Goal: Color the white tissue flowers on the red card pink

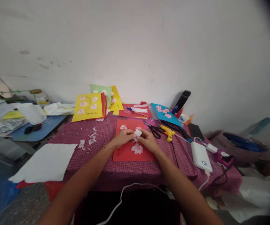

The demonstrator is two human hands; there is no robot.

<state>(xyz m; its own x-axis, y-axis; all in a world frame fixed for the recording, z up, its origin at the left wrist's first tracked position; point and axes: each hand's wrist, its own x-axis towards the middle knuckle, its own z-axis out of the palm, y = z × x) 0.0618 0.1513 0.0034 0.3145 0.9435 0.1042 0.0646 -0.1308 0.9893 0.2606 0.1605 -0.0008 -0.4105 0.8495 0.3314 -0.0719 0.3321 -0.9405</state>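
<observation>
Between both hands is a small folded piece of white paper [138, 133], pinched at its edges over a red card [122, 154]. My left hand [124, 138] grips it from the left, fingers closed. From the right, the fingers of my right hand [149, 140] are closed on the same piece. Pink-and-white paper flowers, such as one blossom [137, 148] just below my hands, sit on the card. Another flower [123, 127] shows near its upper left. Part of the card is hidden under my hands.
Scissors [154, 129] and a yellow glue gun [168, 132] lie right of the card. A white power bank [201, 157] with cables is farther right. White paper [48, 161] overhangs the table's left front. Flower cards [88, 107] lean at the back wall.
</observation>
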